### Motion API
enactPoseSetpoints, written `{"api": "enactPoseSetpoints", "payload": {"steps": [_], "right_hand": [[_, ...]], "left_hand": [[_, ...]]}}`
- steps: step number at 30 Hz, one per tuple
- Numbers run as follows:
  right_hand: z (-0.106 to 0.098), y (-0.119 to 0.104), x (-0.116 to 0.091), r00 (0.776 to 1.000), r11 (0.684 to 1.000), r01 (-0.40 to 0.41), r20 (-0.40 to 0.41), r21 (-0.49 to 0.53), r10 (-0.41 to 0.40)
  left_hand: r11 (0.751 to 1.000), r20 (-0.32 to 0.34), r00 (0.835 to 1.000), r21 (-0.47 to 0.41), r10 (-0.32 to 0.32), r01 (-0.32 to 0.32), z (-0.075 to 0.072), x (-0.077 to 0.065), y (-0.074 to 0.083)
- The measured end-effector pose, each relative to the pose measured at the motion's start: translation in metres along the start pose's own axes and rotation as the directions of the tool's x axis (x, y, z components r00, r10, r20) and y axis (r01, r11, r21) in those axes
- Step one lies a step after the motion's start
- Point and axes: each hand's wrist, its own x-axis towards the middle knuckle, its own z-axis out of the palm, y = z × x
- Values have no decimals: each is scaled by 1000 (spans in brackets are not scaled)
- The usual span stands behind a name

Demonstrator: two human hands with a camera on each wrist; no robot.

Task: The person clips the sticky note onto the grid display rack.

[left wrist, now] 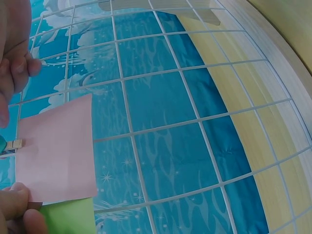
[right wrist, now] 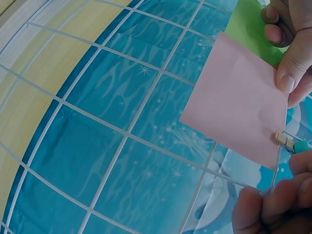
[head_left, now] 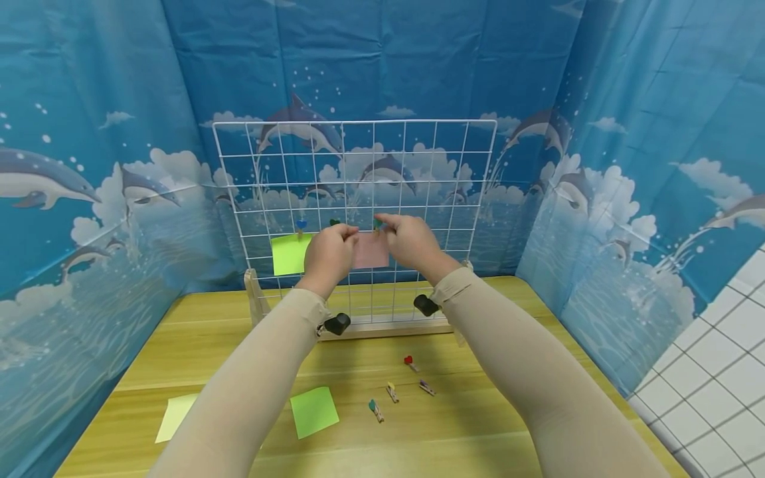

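A pink sticky note (head_left: 372,251) hangs upright against the white wire grid (head_left: 418,209). My left hand (head_left: 331,255) pinches the note's upper left corner between thumb and finger. At its upper edge, on the right, a small wooden clothespin (right wrist: 282,138) with a teal end bites the paper. My right hand (head_left: 412,240) is beside that clothespin, index finger stretched out just above it, the other fingers loosely bent; its teal end shows uncovered in both wrist views. Left of the pink note hangs a yellow-green sticky note (head_left: 289,255) under a blue heart clothespin (head_left: 301,226), partly behind my left hand.
A dark green heart clothespin (head_left: 334,222) shows above my left hand. On the wooden table (head_left: 484,411) lie a green note (head_left: 314,412), a pale yellow note (head_left: 176,418) partly under my left sleeve, and several clothespins, among them a red heart one (head_left: 410,362). Wooden feet (head_left: 255,299) support the grid.
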Motion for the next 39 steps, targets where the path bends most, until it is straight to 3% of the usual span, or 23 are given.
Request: {"api": "enactPoseSetpoints", "payload": {"steps": [8, 27, 39], "right_hand": [[0, 2, 2, 999, 1000, -27, 28, 14, 27], [3, 2, 3, 999, 999, -34, -1, -38, 34], [3, 3, 0, 1000, 1000, -11, -22, -6, 11]], "left_hand": [[1000, 8, 1000, 4, -3, 3, 0, 1, 1], [998, 15, 1000, 67, 20, -21, -3, -1, 3], [986, -16, 993, 127, 114, -111, -2, -5, 1]]}}
